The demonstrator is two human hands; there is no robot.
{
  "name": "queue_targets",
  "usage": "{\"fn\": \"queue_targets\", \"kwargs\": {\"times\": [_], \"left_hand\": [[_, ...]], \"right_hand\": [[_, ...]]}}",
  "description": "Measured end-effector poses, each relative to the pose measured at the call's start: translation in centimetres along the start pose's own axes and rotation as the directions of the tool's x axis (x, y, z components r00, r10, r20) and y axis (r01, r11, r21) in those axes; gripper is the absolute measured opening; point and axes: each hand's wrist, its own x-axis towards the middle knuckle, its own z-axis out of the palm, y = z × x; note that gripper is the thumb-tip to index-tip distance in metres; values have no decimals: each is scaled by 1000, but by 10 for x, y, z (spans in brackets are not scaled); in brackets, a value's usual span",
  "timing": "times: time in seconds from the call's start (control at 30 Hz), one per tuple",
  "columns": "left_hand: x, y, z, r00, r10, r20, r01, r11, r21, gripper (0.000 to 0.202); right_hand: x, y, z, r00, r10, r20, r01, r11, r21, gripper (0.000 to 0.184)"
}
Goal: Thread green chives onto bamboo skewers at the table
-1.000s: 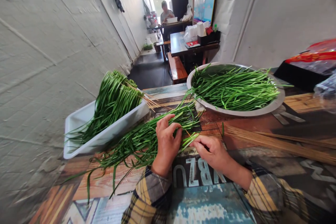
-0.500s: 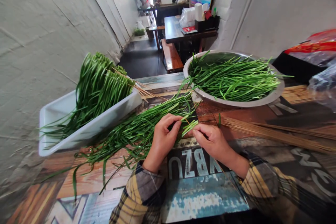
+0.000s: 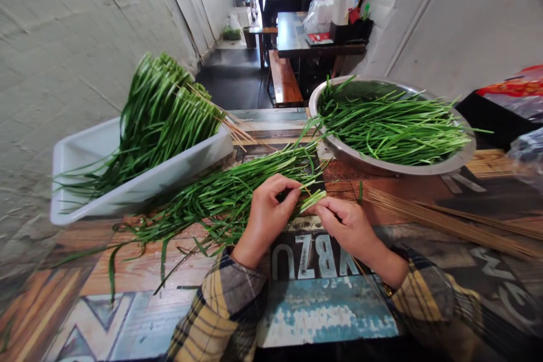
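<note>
A loose pile of green chives (image 3: 220,198) lies across the painted wooden table (image 3: 322,317). My left hand (image 3: 265,220) is curled, pinching a small bunch of chive stems at their cut ends. My right hand (image 3: 345,223) is closed too, its fingertips at the same stem ends, where a thin bamboo skewer (image 3: 306,188) shows between the two hands. Both forearms wear yellow plaid sleeves.
A white plastic tray (image 3: 139,186) at the left holds skewered chives. A steel basin (image 3: 382,165) full of chives stands at the back right. Bamboo skewers (image 3: 445,223) lie along the right. A black box with red bags (image 3: 496,110) sits far right. A person sits at distant tables.
My view has shifted a little. Both hands stay at the chive ends, with the left fingers curled tighter round the stems and raised slightly off the pile.
</note>
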Motion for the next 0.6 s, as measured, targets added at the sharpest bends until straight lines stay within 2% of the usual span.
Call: {"fn": "queue_targets", "kwargs": {"times": [0.6], "left_hand": [[1, 1, 1, 999, -29, -34, 29, 1000, -10, 13]], "right_hand": [[-4, -3, 2, 999, 16, 29, -16, 1000, -20, 27]]}}
